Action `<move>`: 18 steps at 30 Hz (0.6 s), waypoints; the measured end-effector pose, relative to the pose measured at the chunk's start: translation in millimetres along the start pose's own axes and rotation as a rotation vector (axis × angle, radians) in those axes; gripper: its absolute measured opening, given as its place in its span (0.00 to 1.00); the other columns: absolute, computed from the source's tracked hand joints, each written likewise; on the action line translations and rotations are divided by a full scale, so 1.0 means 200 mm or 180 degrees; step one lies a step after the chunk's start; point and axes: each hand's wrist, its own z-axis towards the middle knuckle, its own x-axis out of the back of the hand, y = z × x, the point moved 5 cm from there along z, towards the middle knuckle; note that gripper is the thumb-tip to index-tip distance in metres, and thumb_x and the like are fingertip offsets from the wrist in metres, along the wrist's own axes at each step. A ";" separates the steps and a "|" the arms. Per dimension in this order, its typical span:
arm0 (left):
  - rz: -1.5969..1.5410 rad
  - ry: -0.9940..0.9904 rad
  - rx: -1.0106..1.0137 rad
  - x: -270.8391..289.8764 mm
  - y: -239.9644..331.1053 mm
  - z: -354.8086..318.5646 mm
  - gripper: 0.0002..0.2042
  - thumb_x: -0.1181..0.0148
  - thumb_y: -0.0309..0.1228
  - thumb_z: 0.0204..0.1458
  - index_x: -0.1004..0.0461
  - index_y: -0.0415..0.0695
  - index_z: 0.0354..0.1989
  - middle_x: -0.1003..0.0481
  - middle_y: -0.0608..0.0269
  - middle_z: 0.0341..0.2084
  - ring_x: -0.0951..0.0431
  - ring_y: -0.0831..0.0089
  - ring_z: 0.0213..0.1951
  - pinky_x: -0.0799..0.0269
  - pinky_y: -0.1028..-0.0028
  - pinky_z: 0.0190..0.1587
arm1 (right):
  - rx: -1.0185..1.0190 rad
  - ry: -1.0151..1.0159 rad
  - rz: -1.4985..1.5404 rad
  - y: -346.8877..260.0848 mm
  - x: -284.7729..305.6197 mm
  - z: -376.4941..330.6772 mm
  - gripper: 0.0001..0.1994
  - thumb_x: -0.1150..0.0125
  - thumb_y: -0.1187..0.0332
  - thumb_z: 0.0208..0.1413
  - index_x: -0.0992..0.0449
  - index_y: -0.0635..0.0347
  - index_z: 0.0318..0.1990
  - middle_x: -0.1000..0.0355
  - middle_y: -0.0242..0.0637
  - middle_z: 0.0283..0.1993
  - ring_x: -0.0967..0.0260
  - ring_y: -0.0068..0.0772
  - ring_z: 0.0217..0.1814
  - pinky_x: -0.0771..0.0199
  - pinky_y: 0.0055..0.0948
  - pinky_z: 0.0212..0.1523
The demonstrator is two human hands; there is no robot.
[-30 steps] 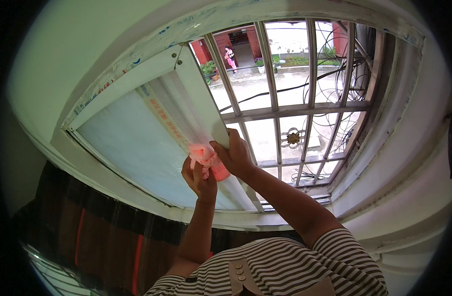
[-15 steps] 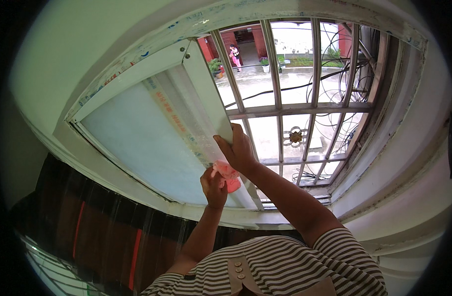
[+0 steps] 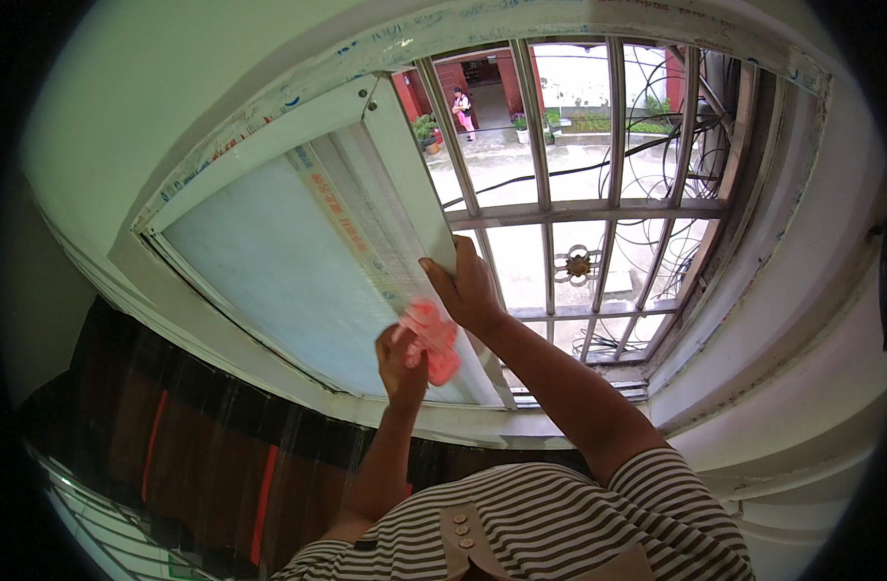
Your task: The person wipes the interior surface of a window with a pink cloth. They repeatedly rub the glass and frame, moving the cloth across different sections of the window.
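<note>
A crumpled pink cloth (image 3: 432, 339) is bunched in my left hand (image 3: 401, 370), whose fingers are closed round it. The cloth lies over the lower right part of the window sash (image 3: 411, 184), close to the frosted pane (image 3: 269, 261); whether it presses on the glass I cannot tell. My right hand (image 3: 470, 290) grips the white upright edge of this sash, its thumb on the near face and its fingers bent round the far side. A strip of old tape with orange print (image 3: 342, 218) runs down the pane above the cloth.
Metal security bars (image 3: 545, 145) stand across the opening on the right, with tangled black cables (image 3: 671, 155) beyond them. Below the sill lies a dark panel with red stripes (image 3: 211, 465). Outside, a person in pink trousers (image 3: 465, 114) stands near potted plants (image 3: 425, 129).
My left hand and the pink cloth have moved slightly left, with more of the cloth spread upward. My right hand keeps its hold on the sash edge.
</note>
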 end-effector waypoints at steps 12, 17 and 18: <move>-0.0281 0.0917 -0.0031 0.15 0.10 0.45 0.23 0.39 0.15 0.43 0.29 0.43 0.51 0.39 0.52 0.54 0.34 0.56 0.52 0.33 0.63 0.52 | -0.0118 0.0004 0.0091 0.01 -0.02 -0.01 0.19 0.38 0.64 0.56 0.39 0.69 0.44 0.30 0.56 0.27 0.29 0.60 0.29 0.30 0.45 0.27; -0.0139 0.0957 -0.0192 0.13 0.11 0.44 0.23 0.37 0.16 0.43 0.29 0.43 0.51 0.40 0.53 0.54 0.34 0.57 0.53 0.33 0.63 0.52 | -0.0099 0.0025 0.0051 0.02 -0.01 0.00 0.19 0.37 0.65 0.55 0.38 0.69 0.44 0.30 0.56 0.28 0.29 0.59 0.29 0.30 0.44 0.28; -0.0125 0.0924 -0.0121 0.12 0.11 0.44 0.23 0.37 0.16 0.43 0.29 0.42 0.51 0.40 0.53 0.54 0.34 0.57 0.53 0.33 0.63 0.52 | -0.0077 0.0039 0.0035 0.03 -0.01 0.00 0.19 0.37 0.65 0.55 0.38 0.69 0.44 0.30 0.55 0.28 0.29 0.59 0.29 0.30 0.44 0.28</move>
